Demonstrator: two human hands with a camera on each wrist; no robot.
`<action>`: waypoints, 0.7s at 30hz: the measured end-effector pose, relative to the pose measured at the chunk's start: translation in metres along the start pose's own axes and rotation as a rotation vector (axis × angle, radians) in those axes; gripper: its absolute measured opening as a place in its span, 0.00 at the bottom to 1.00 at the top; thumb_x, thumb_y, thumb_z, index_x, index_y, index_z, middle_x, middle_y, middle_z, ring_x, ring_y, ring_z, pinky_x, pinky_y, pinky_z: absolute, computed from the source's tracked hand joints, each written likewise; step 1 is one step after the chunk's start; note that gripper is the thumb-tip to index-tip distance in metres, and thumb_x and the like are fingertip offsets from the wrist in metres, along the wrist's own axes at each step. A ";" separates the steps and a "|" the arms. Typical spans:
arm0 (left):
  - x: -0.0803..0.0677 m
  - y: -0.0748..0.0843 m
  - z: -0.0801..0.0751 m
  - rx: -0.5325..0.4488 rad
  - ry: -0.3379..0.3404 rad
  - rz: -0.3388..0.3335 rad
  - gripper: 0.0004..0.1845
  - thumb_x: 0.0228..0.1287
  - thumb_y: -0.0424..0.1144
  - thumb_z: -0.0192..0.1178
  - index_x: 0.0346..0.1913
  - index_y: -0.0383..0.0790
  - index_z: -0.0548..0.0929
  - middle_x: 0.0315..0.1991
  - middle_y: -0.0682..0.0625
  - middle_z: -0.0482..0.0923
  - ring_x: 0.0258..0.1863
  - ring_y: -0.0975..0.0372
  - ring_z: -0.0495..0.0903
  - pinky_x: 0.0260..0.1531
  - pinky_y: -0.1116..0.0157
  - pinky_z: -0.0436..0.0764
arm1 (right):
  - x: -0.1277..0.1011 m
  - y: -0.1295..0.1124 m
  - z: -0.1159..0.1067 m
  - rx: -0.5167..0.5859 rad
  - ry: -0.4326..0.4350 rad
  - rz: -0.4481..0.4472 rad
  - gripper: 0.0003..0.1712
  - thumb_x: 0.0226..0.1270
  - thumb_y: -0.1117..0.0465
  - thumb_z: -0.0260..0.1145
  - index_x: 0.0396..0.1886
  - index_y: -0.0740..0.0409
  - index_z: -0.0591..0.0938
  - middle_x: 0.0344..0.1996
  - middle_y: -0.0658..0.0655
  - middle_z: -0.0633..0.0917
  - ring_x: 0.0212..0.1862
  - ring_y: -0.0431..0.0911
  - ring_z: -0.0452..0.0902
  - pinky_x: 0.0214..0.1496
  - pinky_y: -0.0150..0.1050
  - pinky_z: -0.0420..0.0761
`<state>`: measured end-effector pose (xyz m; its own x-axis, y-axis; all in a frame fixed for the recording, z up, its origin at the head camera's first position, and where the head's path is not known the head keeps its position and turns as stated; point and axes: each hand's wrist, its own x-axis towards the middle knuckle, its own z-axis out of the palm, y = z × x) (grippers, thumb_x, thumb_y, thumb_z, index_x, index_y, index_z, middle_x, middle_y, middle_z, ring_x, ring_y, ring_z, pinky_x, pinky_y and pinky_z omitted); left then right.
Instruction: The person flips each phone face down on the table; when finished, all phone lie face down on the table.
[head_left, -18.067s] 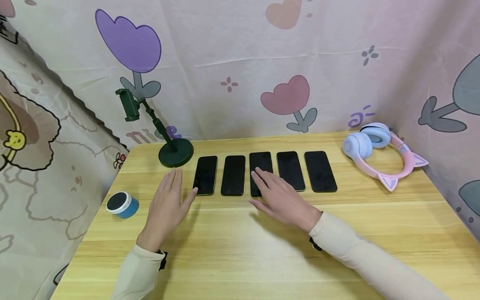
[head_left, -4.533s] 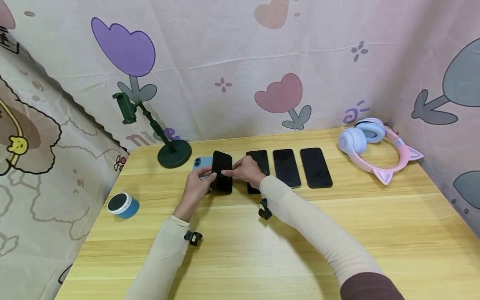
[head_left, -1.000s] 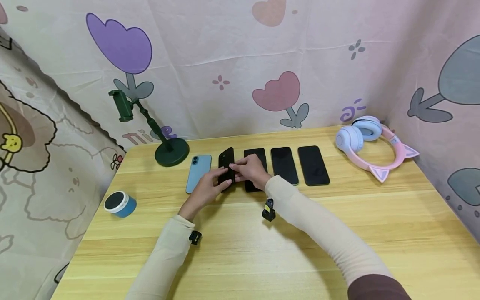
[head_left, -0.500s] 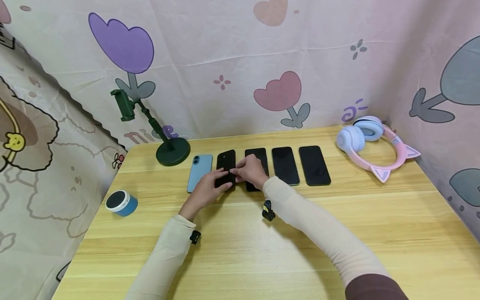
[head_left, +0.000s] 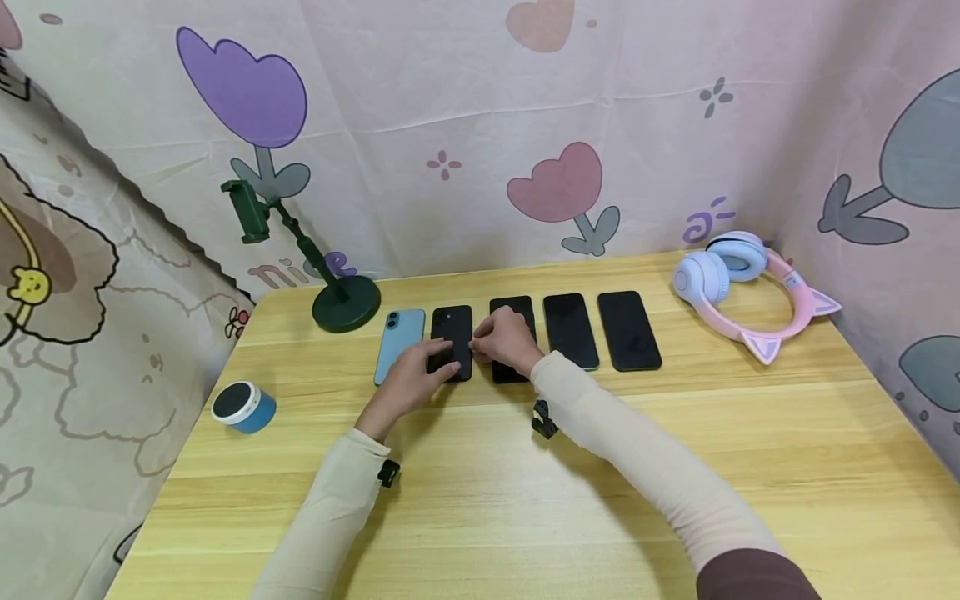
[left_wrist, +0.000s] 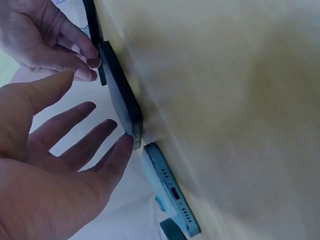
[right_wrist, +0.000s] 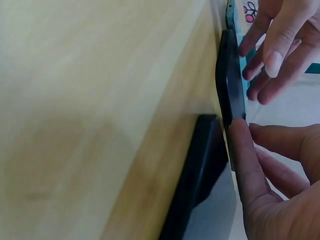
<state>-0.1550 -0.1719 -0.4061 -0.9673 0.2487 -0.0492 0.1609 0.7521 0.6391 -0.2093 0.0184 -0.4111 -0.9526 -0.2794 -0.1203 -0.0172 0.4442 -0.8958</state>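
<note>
Flatter now, the black phone (head_left: 453, 323) lies camera-up near the worktop's (head_left: 480, 492) far edge; left hand (head_left: 412, 375) spread over it, right hand (head_left: 510, 340) curled alongside, grip unclear. Flipping seems nearly done; next calls for release.

Cream-sleeved left forearm (head_left: 322, 517) reaches toward the far edge of the pale wooden desk (head_left: 480, 517), lying nearer its left edge. Cream-sleeved right forearm (head_left: 645, 462) slants in from the near right, dark brown fabric (head_left: 753, 575) higher up the arm. Bare left hand (head_left: 411, 372) — thumb and fingers spread, gently bent. Bare right hand (head_left: 507, 340) — fingers bent inward, tips gathered close. Hands near each other, slightly apart.
</note>
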 end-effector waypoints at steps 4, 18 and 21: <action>0.000 0.003 -0.002 -0.005 0.026 -0.014 0.26 0.73 0.42 0.63 0.69 0.34 0.76 0.69 0.37 0.71 0.68 0.42 0.69 0.64 0.43 0.70 | -0.002 -0.001 -0.008 0.025 -0.024 -0.020 0.14 0.65 0.67 0.73 0.48 0.70 0.87 0.42 0.63 0.89 0.34 0.51 0.89 0.40 0.41 0.87; 0.018 0.020 0.009 -0.047 0.061 -0.019 0.24 0.73 0.42 0.63 0.67 0.34 0.78 0.56 0.40 0.82 0.53 0.50 0.82 0.53 0.51 0.81 | -0.008 0.001 -0.047 -0.079 -0.033 -0.013 0.23 0.65 0.60 0.75 0.53 0.71 0.84 0.40 0.63 0.88 0.36 0.53 0.88 0.41 0.44 0.87; 0.022 0.023 0.013 -0.050 0.065 -0.030 0.24 0.73 0.42 0.63 0.66 0.34 0.78 0.55 0.41 0.83 0.53 0.52 0.82 0.54 0.52 0.81 | -0.009 0.005 -0.055 -0.095 -0.021 0.002 0.24 0.64 0.59 0.75 0.54 0.72 0.83 0.40 0.63 0.88 0.36 0.52 0.88 0.41 0.44 0.87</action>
<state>-0.1698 -0.1410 -0.4024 -0.9825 0.1854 -0.0199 0.1234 0.7265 0.6760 -0.2172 0.0697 -0.3906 -0.9460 -0.2961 -0.1323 -0.0448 0.5233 -0.8510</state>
